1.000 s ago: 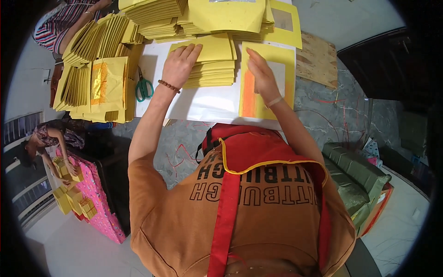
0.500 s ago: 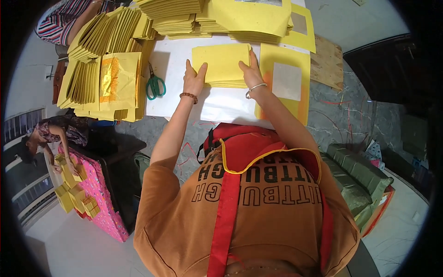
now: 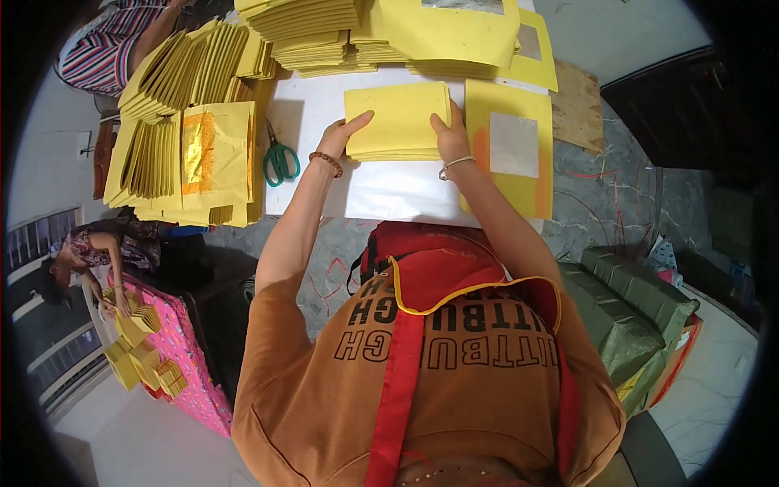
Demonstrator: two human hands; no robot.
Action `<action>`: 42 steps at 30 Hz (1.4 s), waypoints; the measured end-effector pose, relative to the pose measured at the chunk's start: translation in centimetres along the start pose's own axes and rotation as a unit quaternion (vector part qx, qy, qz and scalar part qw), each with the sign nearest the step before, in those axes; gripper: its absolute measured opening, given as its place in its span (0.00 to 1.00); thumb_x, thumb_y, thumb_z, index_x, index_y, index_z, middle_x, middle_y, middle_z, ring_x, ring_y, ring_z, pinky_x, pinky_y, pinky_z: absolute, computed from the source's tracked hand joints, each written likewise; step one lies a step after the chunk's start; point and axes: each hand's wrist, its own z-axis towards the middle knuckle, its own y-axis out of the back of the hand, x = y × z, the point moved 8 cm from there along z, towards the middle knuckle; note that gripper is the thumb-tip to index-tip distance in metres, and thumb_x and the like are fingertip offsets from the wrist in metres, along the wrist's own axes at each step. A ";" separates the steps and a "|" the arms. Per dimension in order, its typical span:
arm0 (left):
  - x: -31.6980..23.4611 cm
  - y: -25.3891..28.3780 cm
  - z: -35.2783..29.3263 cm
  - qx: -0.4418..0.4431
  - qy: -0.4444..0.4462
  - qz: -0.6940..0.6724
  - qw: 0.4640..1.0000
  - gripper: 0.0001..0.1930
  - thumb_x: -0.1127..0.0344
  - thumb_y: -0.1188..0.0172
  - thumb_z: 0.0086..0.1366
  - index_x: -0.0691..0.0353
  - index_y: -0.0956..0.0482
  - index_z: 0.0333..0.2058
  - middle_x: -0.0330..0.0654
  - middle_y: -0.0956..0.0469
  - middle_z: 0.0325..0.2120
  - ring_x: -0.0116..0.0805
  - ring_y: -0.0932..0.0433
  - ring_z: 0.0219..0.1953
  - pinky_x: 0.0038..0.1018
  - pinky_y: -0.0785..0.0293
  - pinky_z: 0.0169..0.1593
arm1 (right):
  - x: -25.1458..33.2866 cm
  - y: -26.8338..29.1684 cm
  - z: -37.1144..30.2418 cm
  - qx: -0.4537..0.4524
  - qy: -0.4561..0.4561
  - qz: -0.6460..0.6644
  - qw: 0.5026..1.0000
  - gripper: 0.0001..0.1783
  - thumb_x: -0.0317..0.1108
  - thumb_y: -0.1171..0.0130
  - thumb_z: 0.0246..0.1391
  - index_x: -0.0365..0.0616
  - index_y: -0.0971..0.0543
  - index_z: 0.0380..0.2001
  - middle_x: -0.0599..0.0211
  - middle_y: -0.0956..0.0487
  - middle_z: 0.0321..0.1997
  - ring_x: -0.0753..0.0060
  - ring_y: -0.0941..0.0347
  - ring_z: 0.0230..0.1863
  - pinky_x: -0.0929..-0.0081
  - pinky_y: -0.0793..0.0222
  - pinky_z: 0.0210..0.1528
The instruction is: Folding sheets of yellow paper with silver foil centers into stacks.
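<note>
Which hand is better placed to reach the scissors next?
Probably the left hand: the green-handled scissors lie just beside its wrist, while the right hand is across the yellow stack.

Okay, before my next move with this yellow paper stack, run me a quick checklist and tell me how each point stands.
1. Left hand at the left side of the yellow paper stack: ok, thumb over the top.
2. Right hand at the right side: ok.
3. Fingers hooked under the stack: cannot tell, its underside is hidden.
4. Scissors apart from the hands: ok, they lie left of the left hand.
5. Right forearm out of line with the yellow sheet on the right: not ok, it overlaps the near left corner in view.
6. Layer count right: cannot tell, too fine to count.
</note>
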 end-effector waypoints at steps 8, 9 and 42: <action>-0.9 -0.1 -3.4 0.019 -0.120 -0.025 0.992 0.37 0.64 0.32 0.47 0.77 0.45 0.47 0.52 0.31 0.41 0.36 0.27 0.43 0.27 0.28 0.46 | 0.8 -1.0 -2.3 0.073 0.024 0.094 0.993 0.31 0.30 0.41 0.47 0.37 0.39 0.55 0.60 0.38 0.55 0.70 0.39 0.54 0.75 0.40 0.53; -0.4 0.0 -3.8 0.013 -0.121 -0.028 0.992 0.37 0.64 0.32 0.47 0.77 0.45 0.47 0.52 0.31 0.41 0.36 0.27 0.43 0.27 0.28 0.46 | 1.2 -1.6 -2.6 0.113 0.011 0.132 0.985 0.33 0.30 0.40 0.45 0.36 0.40 0.55 0.60 0.38 0.55 0.70 0.39 0.53 0.75 0.39 0.53; -2.3 1.7 -3.8 0.153 -0.424 0.420 0.787 0.31 0.61 0.31 0.42 0.61 0.31 0.46 0.44 0.28 0.42 0.42 0.32 0.48 0.36 0.37 0.50 | 0.7 -3.0 -9.1 0.078 0.213 -0.074 0.971 0.57 0.35 0.24 0.23 0.40 0.46 0.57 0.59 0.41 0.52 0.63 0.42 0.53 0.70 0.46 0.58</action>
